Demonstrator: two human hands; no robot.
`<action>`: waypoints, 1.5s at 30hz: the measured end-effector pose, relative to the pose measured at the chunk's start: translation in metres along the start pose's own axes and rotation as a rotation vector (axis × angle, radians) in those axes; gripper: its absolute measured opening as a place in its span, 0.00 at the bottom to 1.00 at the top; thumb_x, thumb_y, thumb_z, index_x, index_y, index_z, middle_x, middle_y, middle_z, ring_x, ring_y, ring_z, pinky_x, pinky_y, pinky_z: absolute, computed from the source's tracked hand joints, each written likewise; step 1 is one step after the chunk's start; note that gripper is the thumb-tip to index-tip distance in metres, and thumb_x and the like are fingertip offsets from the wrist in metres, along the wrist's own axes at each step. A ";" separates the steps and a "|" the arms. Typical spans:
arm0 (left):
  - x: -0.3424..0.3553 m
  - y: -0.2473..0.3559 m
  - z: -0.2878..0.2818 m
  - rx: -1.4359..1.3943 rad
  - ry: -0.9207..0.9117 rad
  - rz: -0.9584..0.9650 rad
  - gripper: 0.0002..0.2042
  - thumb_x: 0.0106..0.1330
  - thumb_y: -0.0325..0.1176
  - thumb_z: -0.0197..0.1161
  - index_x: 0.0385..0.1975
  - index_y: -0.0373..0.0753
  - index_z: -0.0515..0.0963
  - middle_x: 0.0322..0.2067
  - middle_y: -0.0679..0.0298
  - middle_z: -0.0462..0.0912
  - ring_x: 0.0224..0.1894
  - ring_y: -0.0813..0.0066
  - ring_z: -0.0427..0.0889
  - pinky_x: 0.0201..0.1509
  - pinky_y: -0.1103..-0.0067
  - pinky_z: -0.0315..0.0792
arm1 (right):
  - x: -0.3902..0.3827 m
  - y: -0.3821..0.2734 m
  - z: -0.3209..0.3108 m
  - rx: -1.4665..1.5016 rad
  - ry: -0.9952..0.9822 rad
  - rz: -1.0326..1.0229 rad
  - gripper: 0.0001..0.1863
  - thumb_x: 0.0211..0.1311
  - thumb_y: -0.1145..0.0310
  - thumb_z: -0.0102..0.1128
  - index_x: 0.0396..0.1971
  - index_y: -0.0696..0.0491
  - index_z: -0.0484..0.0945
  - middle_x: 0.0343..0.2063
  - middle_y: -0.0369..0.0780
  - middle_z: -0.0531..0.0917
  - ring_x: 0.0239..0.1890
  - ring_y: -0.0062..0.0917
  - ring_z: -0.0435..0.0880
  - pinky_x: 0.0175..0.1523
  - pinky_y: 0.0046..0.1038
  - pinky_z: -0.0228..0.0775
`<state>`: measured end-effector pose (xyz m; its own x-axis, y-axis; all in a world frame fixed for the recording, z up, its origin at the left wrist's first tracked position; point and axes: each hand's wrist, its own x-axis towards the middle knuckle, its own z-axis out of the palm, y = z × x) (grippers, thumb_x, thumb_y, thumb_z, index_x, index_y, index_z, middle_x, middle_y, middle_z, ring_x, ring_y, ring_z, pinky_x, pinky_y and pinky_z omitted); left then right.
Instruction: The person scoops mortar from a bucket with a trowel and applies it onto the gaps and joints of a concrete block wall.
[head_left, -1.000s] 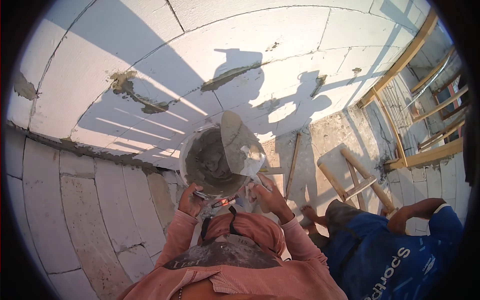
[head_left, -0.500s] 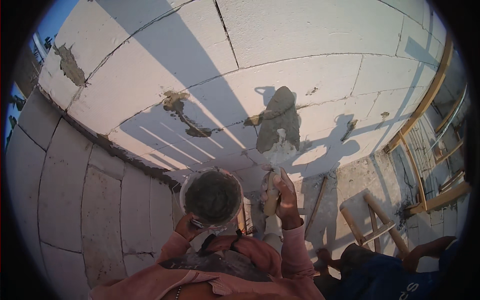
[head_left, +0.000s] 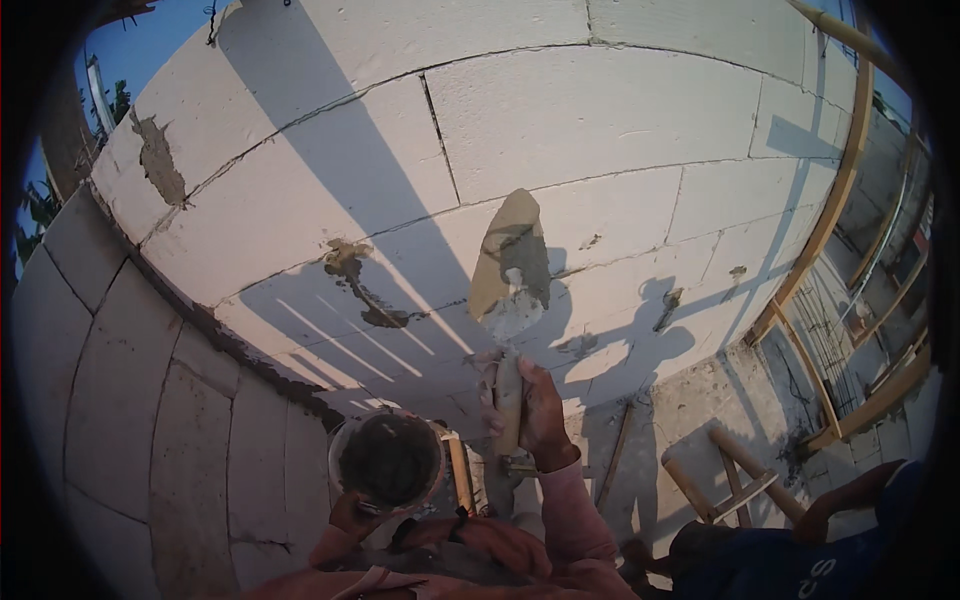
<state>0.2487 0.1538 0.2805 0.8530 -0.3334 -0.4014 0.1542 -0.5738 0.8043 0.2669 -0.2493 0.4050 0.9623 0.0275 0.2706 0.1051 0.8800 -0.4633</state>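
My right hand [head_left: 543, 415] is closed around the wooden handle of a pointed trowel [head_left: 510, 265]. Its grey, mortar-smeared blade points up in front of the block wall [head_left: 590, 120]; whether it touches the wall I cannot tell. Lower left, my left hand [head_left: 352, 516] grips the near rim of a round bucket [head_left: 438, 468], its fingers partly hidden. Dark grey wet mortar [head_left: 388, 458] is inside the bucket. Beside the blade, a mortar patch [head_left: 347, 262] clings to the wall along a joint, with a smear running down from it.
Another block wall [head_left: 130, 400] meets this one at the left. Timber framing [head_left: 850, 190] stands at the right. A wooden stool-like frame [head_left: 738, 485] rests on the floor, lower right, near a co-worker in a blue shirt [head_left: 840, 550].
My view has tilted up, so the wall sits lower in the picture. The trowel has moved up and slightly left against the wall. Both hands keep their holds.
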 end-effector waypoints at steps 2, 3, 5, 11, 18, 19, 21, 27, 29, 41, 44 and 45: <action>0.010 -0.022 0.001 -1.189 -0.069 -0.185 0.27 0.60 0.26 0.63 0.60 0.30 0.67 0.58 0.51 0.76 0.61 0.60 0.75 0.66 0.63 0.74 | 0.020 -0.003 0.008 -0.189 0.086 -0.032 0.23 0.78 0.55 0.43 0.58 0.59 0.69 0.27 0.40 0.77 0.19 0.19 0.74 0.24 0.22 0.66; 0.004 -0.019 0.002 -1.200 -0.053 -0.196 0.27 0.60 0.26 0.63 0.60 0.30 0.67 0.58 0.51 0.76 0.61 0.60 0.75 0.66 0.63 0.74 | 0.032 -0.003 0.012 -0.387 0.176 -0.096 0.22 0.78 0.57 0.43 0.58 0.60 0.69 0.27 0.40 0.77 0.20 0.18 0.74 0.25 0.21 0.66; -0.005 -0.014 0.009 -1.094 0.105 -0.229 0.18 0.59 0.29 0.58 0.50 0.30 0.73 0.52 0.49 0.76 0.60 0.55 0.74 0.64 0.51 0.74 | 0.063 -0.003 0.030 -0.842 0.204 -0.243 0.22 0.78 0.58 0.45 0.57 0.62 0.69 0.30 0.45 0.80 0.23 0.27 0.79 0.30 0.28 0.70; -0.012 -0.048 0.007 -1.365 0.214 -0.335 0.21 0.55 0.26 0.57 0.51 0.30 0.73 0.51 0.48 0.77 0.57 0.51 0.76 0.65 0.47 0.72 | 0.165 0.013 0.058 -1.511 0.458 -0.835 0.21 0.74 0.63 0.54 0.58 0.61 0.70 0.48 0.58 0.78 0.47 0.50 0.83 0.43 0.42 0.78; -0.032 -0.066 -0.008 -1.086 0.212 -0.113 0.22 0.50 0.34 0.82 0.42 0.32 0.81 0.41 0.54 0.87 0.44 0.66 0.87 0.48 0.73 0.81 | 0.197 0.075 0.036 -2.040 0.443 -1.080 0.22 0.75 0.59 0.52 0.56 0.63 0.69 0.44 0.56 0.80 0.44 0.43 0.85 0.39 0.36 0.80; -0.034 -0.088 -0.016 -0.954 0.200 -0.079 0.22 0.53 0.30 0.70 0.48 0.31 0.77 0.47 0.51 0.83 0.50 0.58 0.82 0.56 0.59 0.76 | 0.192 0.079 0.036 -2.036 0.446 -1.075 0.22 0.75 0.59 0.52 0.56 0.63 0.69 0.44 0.56 0.80 0.44 0.43 0.85 0.39 0.36 0.80; -0.034 -0.099 -0.026 -0.818 0.176 -0.048 0.23 0.55 0.26 0.57 0.54 0.29 0.72 0.53 0.48 0.78 0.57 0.49 0.77 0.65 0.45 0.71 | 0.181 0.074 0.043 -1.416 0.426 -0.935 0.22 0.75 0.54 0.51 0.52 0.58 0.68 0.33 0.50 0.80 0.32 0.31 0.86 0.25 0.27 0.76; -0.036 -0.092 -0.042 -0.488 0.121 -0.054 0.27 0.54 0.26 0.58 0.58 0.30 0.71 0.55 0.48 0.77 0.59 0.49 0.76 0.66 0.43 0.69 | 0.181 0.049 0.104 -0.436 0.346 -0.462 0.25 0.75 0.44 0.48 0.45 0.56 0.64 0.22 0.37 0.67 0.11 0.19 0.69 0.15 0.24 0.65; -0.031 -0.051 -0.029 -1.040 0.144 -0.047 0.21 0.50 0.34 0.82 0.41 0.32 0.82 0.42 0.56 0.87 0.44 0.68 0.86 0.49 0.74 0.80 | 0.210 0.062 0.100 -0.626 0.320 -0.669 0.25 0.75 0.46 0.48 0.46 0.56 0.63 0.22 0.38 0.68 0.12 0.22 0.70 0.17 0.26 0.67; 0.003 -0.087 -0.047 -1.277 0.110 -0.339 0.18 0.58 0.27 0.61 0.49 0.32 0.73 0.55 0.52 0.78 0.60 0.59 0.76 0.66 0.58 0.72 | 0.204 0.048 0.163 -0.718 0.068 -0.629 0.22 0.77 0.51 0.44 0.48 0.58 0.62 0.26 0.40 0.70 0.12 0.24 0.73 0.19 0.28 0.72; -0.002 -0.068 -0.047 -1.316 0.101 -0.378 0.29 0.57 0.26 0.55 0.63 0.34 0.65 0.64 0.48 0.69 0.65 0.46 0.70 0.68 0.44 0.68 | 0.194 0.048 0.166 -0.372 -0.008 -0.528 0.22 0.77 0.48 0.44 0.46 0.55 0.60 0.21 0.36 0.68 0.11 0.17 0.71 0.15 0.23 0.68; -0.002 -0.071 -0.049 -1.318 0.104 -0.373 0.29 0.57 0.26 0.55 0.63 0.34 0.65 0.64 0.48 0.69 0.65 0.46 0.70 0.68 0.44 0.68 | 0.199 0.043 0.166 -0.338 0.113 -0.588 0.22 0.77 0.48 0.44 0.46 0.55 0.60 0.21 0.35 0.67 0.11 0.17 0.71 0.15 0.22 0.68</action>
<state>0.2607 0.2312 0.2457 0.6812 -0.2270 -0.6960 0.6855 0.5316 0.4975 0.4215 -0.1276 0.5794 0.7393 -0.4753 0.4770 0.6732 0.5364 -0.5090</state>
